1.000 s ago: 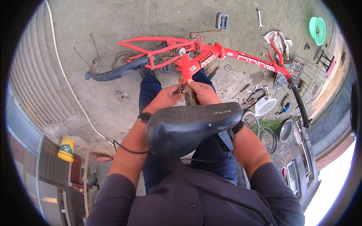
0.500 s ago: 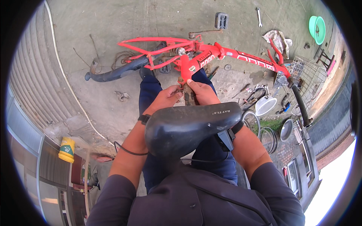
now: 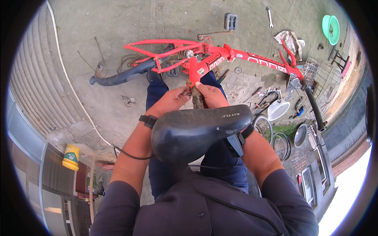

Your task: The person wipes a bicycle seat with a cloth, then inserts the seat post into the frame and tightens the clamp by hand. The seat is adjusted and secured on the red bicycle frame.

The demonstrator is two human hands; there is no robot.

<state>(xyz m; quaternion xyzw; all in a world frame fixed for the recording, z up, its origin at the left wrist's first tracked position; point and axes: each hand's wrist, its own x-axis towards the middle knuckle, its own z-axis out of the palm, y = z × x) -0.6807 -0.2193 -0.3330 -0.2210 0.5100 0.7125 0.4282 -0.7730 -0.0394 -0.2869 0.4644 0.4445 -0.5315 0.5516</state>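
Note:
A red bicycle frame (image 3: 193, 70) lies in front of me, without wheels, with its handlebar end to the right. A black saddle (image 3: 197, 135) on a dirty, rusty seat post (image 3: 197, 100) points back toward my chest. My left hand (image 3: 171, 101) is closed at the seat-post clamp (image 3: 189, 85), thumb and fingers pinching at its left side; what lies between the fingertips is too small to make out. My right hand (image 3: 212, 96) is wrapped round the seat post just below the red seat tube, its thumb up against the tube. The saddle covers part of both wrists.
A black mudguard (image 3: 126, 76) stretches left under the frame. A pedal (image 3: 230, 22), wrench (image 3: 269, 17) and rag (image 3: 291, 41) are beyond it. A green basin (image 3: 330, 30), wire basket (image 3: 323, 76), white bowl (image 3: 278, 109) and scattered tools lie right. A yellow bucket (image 3: 71, 157) stands left.
My left wrist and forearm have turned slightly, and the left hand has shifted a little at the clamp. The right hand stays on the seat post.

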